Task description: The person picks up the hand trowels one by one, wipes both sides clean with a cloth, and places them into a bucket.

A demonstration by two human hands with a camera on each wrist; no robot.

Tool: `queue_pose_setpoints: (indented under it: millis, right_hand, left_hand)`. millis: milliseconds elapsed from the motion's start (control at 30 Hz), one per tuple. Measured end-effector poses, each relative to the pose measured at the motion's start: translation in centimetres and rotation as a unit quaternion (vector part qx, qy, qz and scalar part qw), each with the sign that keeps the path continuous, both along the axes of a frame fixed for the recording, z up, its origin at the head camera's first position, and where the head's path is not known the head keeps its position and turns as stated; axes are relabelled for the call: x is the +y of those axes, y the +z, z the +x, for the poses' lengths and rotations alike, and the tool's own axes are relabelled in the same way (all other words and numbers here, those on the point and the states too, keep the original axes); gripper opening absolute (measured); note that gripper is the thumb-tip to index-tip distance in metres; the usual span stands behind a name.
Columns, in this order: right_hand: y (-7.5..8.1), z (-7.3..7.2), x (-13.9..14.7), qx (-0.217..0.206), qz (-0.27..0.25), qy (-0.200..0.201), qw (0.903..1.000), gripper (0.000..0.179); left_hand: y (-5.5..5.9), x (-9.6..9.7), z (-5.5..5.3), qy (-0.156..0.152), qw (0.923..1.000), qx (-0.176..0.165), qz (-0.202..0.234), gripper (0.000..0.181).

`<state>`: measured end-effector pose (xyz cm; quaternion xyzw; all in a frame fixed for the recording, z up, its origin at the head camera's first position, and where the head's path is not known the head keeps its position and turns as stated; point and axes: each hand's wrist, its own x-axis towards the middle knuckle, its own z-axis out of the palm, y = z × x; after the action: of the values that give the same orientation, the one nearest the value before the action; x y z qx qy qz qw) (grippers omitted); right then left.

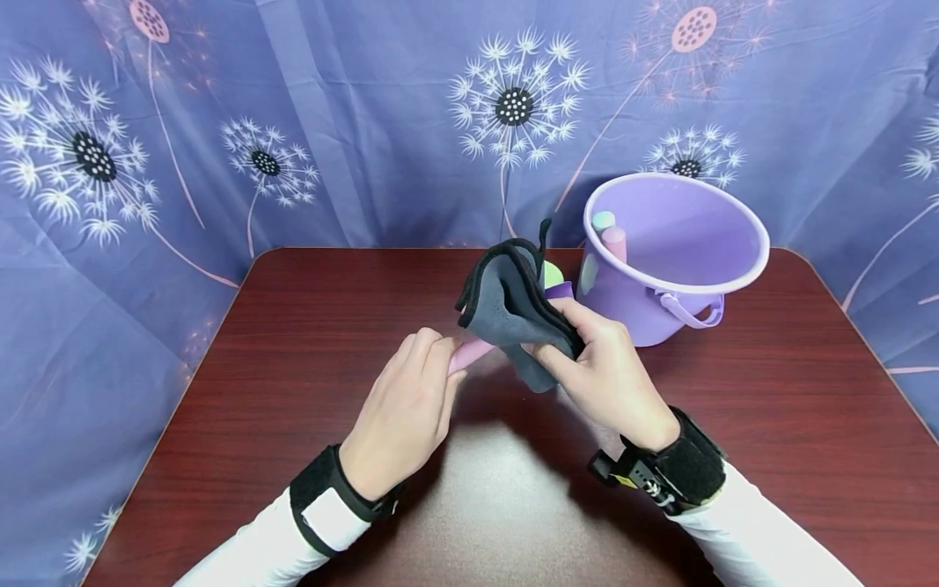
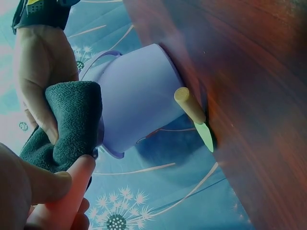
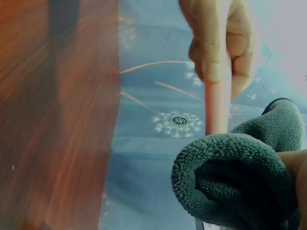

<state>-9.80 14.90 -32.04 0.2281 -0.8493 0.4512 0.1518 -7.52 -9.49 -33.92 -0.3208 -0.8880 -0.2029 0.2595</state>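
Observation:
My left hand (image 1: 403,403) grips a pink handle (image 1: 469,355), whose far end disappears behind a dark grey cloth (image 1: 506,306) with black edging. The cloth is bunched in my right hand (image 1: 609,375), thumb on the near side, folded about the far part of the pink-handled tool. A purple edge (image 1: 559,290) shows beside the right fingers; what tool it is stays hidden by the cloth. The right wrist view shows the cloth (image 3: 235,177) rolled in a thick fold just beyond the pink handle (image 3: 217,108).
A lavender bucket (image 1: 645,306) stands at the back right, a pink handle (image 1: 614,241) and a mint-green one (image 1: 604,221) leaning inside. Near it on the table lies a tool with a tan handle (image 2: 189,104) and green blade (image 2: 205,136). A dandelion-print curtain (image 1: 381,122) hangs behind.

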Motion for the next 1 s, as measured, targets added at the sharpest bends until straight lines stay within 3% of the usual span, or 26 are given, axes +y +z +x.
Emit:
queue_pose_setpoints:
  millis: [200,467,700,1000]
  right_hand:
    - [-0.6,-0.2,-0.1,0.085,0.038,-0.001,0.9957,0.035]
    - [-0.6,-0.4,-0.2,0.203,0.103,0.002,0.9738,0.037]
    - [-0.4,-0.5,0.0,0.246,0.139,-0.010,0.9592,0.038]
    - [-0.1,-1.0,0.5,0.292,0.167,-0.034,0.9412,0.035]
  left_hand:
    - [0.0,0.0,0.0,0.001,1.0000,0.001,-0.006,0.014]
    - [0.0,0.2,0.1,0.004,0.9999,-0.009,-0.013,0.015]
    - [0.1,0.2,0.2,0.000,0.9996,-0.020,-0.019,0.017]
    - [0.0,0.1,0.0,-0.011,0.9998,-0.010,-0.011,0.015]
